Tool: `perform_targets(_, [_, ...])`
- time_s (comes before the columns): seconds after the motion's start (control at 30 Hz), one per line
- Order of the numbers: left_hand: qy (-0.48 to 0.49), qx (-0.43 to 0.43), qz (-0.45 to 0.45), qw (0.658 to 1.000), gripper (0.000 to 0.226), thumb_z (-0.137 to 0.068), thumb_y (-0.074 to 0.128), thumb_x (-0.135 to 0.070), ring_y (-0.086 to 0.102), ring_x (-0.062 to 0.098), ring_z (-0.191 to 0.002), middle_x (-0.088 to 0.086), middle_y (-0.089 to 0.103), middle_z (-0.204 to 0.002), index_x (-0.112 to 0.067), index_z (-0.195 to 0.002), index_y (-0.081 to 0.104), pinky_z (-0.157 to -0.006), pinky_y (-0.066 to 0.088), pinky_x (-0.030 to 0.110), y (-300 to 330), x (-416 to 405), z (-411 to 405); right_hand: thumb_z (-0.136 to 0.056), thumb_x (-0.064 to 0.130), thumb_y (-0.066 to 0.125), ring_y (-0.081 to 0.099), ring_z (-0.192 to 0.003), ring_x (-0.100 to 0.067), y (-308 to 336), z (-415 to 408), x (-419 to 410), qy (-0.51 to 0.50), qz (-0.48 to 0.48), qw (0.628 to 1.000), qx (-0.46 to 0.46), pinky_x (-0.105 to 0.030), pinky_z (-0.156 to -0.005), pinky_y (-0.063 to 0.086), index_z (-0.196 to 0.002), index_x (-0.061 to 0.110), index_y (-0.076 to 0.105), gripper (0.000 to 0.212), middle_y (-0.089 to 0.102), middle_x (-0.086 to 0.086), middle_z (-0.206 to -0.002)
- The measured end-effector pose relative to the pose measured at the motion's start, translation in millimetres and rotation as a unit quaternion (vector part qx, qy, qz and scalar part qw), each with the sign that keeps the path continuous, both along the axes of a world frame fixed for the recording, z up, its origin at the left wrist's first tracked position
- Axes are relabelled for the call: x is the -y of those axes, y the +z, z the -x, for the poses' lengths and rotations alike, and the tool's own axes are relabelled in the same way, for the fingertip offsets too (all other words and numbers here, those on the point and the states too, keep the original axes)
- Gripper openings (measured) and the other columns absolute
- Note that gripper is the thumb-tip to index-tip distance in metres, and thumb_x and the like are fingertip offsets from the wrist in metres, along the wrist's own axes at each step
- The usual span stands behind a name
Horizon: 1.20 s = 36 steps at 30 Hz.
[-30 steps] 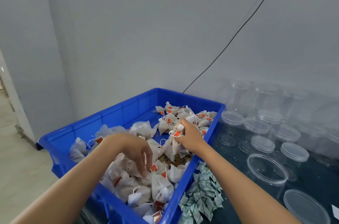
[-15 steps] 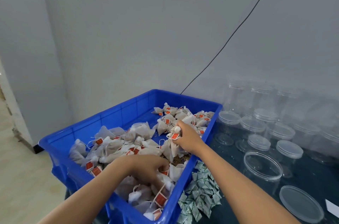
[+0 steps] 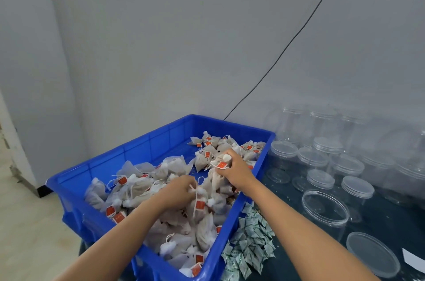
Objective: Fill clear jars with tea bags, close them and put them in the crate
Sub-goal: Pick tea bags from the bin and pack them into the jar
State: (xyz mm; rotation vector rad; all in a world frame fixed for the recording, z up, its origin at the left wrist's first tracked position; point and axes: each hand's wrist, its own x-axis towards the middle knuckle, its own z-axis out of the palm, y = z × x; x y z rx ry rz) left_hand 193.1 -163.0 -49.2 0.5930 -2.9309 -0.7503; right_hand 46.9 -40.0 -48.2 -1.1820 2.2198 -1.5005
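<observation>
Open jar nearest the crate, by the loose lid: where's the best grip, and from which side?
Take the open jar by its upper wall just under the rim, coming from the near right with the right hand. It stands upright with its mouth open; lidded jars crowd behind, and the blue crate blocks its left.

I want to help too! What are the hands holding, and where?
Left hand pinches tea bags by their strings. Right hand grips a bunch near their gathered tops.

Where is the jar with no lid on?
The open jar stands on the table right of the blue crate, with its loose lid lying just in front.
</observation>
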Motion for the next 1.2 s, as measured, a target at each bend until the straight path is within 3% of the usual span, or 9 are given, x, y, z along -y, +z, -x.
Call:
perform_targets(0.17, [0.128, -0.088, -0.232, 0.96, 0.016, -0.099, 0.04, -0.003, 0.049, 0.014, -0.069, 0.011, 0.053, -0.085, -0.003, -0.091, 0.055, -0.062, 0.045, 0.023, 9.4, 2.7, 6.7, -0.088, 0.012, 0.065, 0.057, -0.085, -0.005, 15.7, -1.7, -7.0, -0.005, 0.095, 0.994, 0.048, -0.005, -0.063, 0.045, -0.099, 0.02, 0.051, 0.02, 0.058, 0.006, -0.094])
perform_targets(0.27, [0.145, -0.086, -0.227, 0.959, 0.015, -0.098, 0.043, -0.001, 0.053, 0.018, -0.077, 0.013, 0.056, -0.093, -0.001, -0.105, 0.057, -0.065, 0.047, 0.025, 12.7, 4.9, 14.0, -0.089, 0.018, 0.065, 0.059, -0.095, -0.01, 30.5, -0.4, -12.9, 0.005, 0.141, 0.986, 0.092, -0.014, -0.071, 0.047, -0.109, 0.019, 0.051, 0.024, 0.06, 0.0, -0.106])
perform_targets(0.43, [0.141, -0.212, -0.078, 0.964, 0.028, -0.098, 0.044, -0.007, 0.054, 0.017, -0.072, 0.002, 0.058, -0.077, -0.017, -0.076, 0.058, -0.069, 0.047, 0.029, 17.6, -1.7, 23.6, -0.087, 0.019, 0.067, 0.06, -0.094, -0.012, 46.6, 1.7, -22.7, 0.035, 0.108, 0.99, 0.079, -0.024, -0.075, 0.053, -0.101, 0.024, 0.053, 0.021, 0.061, 0.0, -0.103])
perform_targets(0.53, [0.168, -0.369, -0.105, 0.908, 0.019, -0.1, 0.041, -0.007, 0.051, 0.014, -0.088, 0.008, 0.055, -0.1, -0.01, -0.098, 0.059, -0.075, 0.043, 0.022, 20.5, -11.5, 26.2, -0.088, 0.018, 0.067, 0.06, -0.096, -0.013, 48.6, 1.9, -27.7, 0.033, 0.077, 0.995, 0.052, -0.027, -0.08, 0.056, -0.1, 0.026, 0.052, 0.021, 0.061, 0.0, -0.104])
perform_targets(0.63, [0.196, -0.356, -0.225, 0.886, 0.024, -0.103, 0.037, -0.016, 0.054, 0.015, -0.08, 0.007, 0.06, -0.091, -0.014, -0.09, 0.057, -0.068, 0.041, 0.026, 25.6, -21.6, 34.8, -0.089, 0.018, 0.065, 0.06, -0.099, -0.018, 53.4, 0.7, -33.3, 0.034, 0.072, 0.994, 0.075, -0.036, -0.08, 0.058, -0.102, 0.025, 0.051, 0.02, 0.06, -0.004, -0.107])
perform_targets(0.77, [0.244, -0.257, -0.565, 0.745, 0.018, -0.1, 0.047, -0.019, 0.059, 0.026, -0.097, 0.013, 0.057, -0.11, -0.008, -0.114, 0.049, -0.072, 0.051, 0.036, 40.8, -38.0, 47.6, -0.09, 0.018, 0.064, 0.063, -0.086, -0.016, 75.6, -3.1, -41.7, 0.066, 0.114, 0.981, 0.14, -0.022, -0.052, 0.051, -0.106, 0.018, 0.052, 0.02, 0.061, -0.005, -0.1])
perform_targets(0.93, [0.139, -0.18, -0.706, 0.671, 0.04, -0.102, 0.04, -0.036, 0.057, 0.037, -0.115, 0.02, 0.058, -0.128, -0.015, -0.134, 0.05, -0.085, 0.052, 0.059, 53.2, -67.0, 69.0, -0.09, 0.011, 0.063, 0.06, -0.068, -0.014, 108.9, -3.9, -60.8, 0.101, 0.161, 0.966, 0.175, -0.022, -0.043, 0.044, -0.102, 0.01, 0.049, 0.019, 0.057, -0.006, -0.084])
perform_targets(1.07, [-0.013, -0.153, -0.846, 0.511, 0.061, -0.104, 0.026, -0.05, 0.063, 0.041, -0.108, 0.023, 0.064, -0.116, -0.001, -0.126, 0.053, -0.079, 0.051, 0.066, 66.6, -103.8, 92.4, -0.088, 0.005, 0.064, 0.053, -0.071, -0.017, 125.7, 2.8, -89.7, 0.054, 0.172, 0.975, 0.134, -0.022, -0.049, 0.045, -0.1, 0.011, 0.048, 0.021, 0.052, -0.01, -0.085])
perform_targets(1.2, [-0.118, -0.127, -0.849, 0.499, 0.08, -0.091, 0.028, -0.071, 0.061, 0.04, -0.116, 0.022, 0.06, -0.13, -0.006, -0.128, 0.057, -0.088, 0.053, 0.058, 67.1, -142.2, 114.3, -0.083, 0.005, 0.071, 0.051, -0.076, -0.014, 125.7, 10.3, -129.5, -0.045, 0.018, 0.996, -0.075, -0.026, -0.07, 0.043, -0.092, 0.011, 0.048, 0.026, 0.054, -0.001, -0.081])
